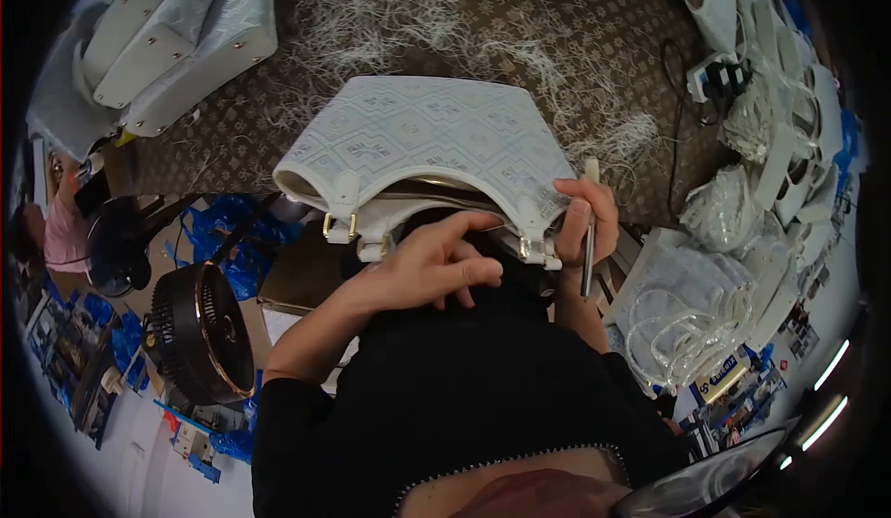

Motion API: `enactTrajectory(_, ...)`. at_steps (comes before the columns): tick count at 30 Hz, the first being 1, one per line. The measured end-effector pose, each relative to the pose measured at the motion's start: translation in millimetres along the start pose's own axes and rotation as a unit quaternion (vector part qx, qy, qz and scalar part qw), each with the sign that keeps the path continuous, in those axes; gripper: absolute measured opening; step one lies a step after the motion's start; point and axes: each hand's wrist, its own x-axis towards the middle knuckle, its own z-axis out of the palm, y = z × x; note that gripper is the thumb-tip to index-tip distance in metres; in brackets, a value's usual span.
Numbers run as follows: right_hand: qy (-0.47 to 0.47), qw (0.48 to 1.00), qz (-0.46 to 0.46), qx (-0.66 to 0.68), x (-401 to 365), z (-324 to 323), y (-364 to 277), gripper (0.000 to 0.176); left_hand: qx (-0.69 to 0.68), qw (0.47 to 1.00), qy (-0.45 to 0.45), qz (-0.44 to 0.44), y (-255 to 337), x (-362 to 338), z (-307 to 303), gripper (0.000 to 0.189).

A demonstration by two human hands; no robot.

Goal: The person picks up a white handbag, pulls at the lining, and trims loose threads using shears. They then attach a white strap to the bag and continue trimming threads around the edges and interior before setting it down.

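A white handbag (418, 123) with a woven geometric pattern lies on the table, its curved opening toward me. White strap tabs with gold buckles (341, 227) sit at both ends of the opening. My left hand (436, 263) is at the opening, index finger stretched against the inner rim, thumb apart and other fingers loosely bent. By the right-hand strap tab, my right hand (599, 221) holds a slim metal pen-like tool (588, 249) with a pale end upright between its fingers. Those fingers also rest near the bag's right edge. The bag's inside is mostly hidden.
Loose white thread scraps (371, 21) cover the brown patterned table (232, 161). More white bags (200, 54) stand at the far left. Bundled white straps and plastic-wrapped parts (687, 304) pile up on the right. A black fan (204, 332) is at lower left; a person in pink (65, 230) sits beyond.
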Motion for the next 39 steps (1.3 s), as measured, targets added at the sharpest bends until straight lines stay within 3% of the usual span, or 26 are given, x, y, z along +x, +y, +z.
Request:
enactTrajectory(2,0.005,1.000,-0.019,0.009,-1,0,4,0.020,0.128,0.988,0.038,0.072,-9,-28,-5,0.063)
enactTrajectory(3,0.000,1.000,-0.013,0.003,-1,0,3,0.021,0.191,0.978,0.048,0.073,-6,-49,-9,0.054)
enactTrajectory(5,-0.008,1.000,0.008,-0.001,-2,-3,1,0.023,0.230,0.963,-0.051,0.131,4,-83,-34,0.042)
enactTrajectory(6,-0.002,1.000,-0.002,0.007,-5,-2,3,0.024,0.193,0.964,-0.018,0.183,3,-100,-42,0.028)
enactTrajectory(7,0.003,1.000,-0.012,0.011,-7,-2,4,0.025,0.056,0.972,0.122,0.194,-8,-114,-44,0.026)
enactTrajectory(8,-0.016,1.000,0.001,0.009,-9,-4,3,0.025,-0.085,0.941,0.257,0.202,-18,-122,-44,0.024)
enactTrajectory(9,-0.019,1.000,0.000,0.015,-11,-6,3,0.025,-0.088,0.907,0.352,0.212,-15,-116,-44,0.027)
enactTrajectory(12,-0.027,0.999,-0.016,0.008,-15,-6,7,0.024,-0.045,0.936,0.333,0.107,-14,-99,-49,0.036)
enactTrajectory(15,-0.026,0.999,-0.037,0.006,-16,-7,12,0.023,-0.088,0.954,0.277,0.075,-22,-85,-51,0.037)
enactTrajectory(22,-0.059,0.998,-0.008,-0.010,-17,-13,14,0.024,-0.225,0.940,0.233,0.104,-35,-71,-61,0.017)
enactTrajectory(39,-0.056,0.998,0.000,-0.039,-17,-13,12,0.024,-0.133,0.958,0.224,0.121,-32,-75,-69,0.012)
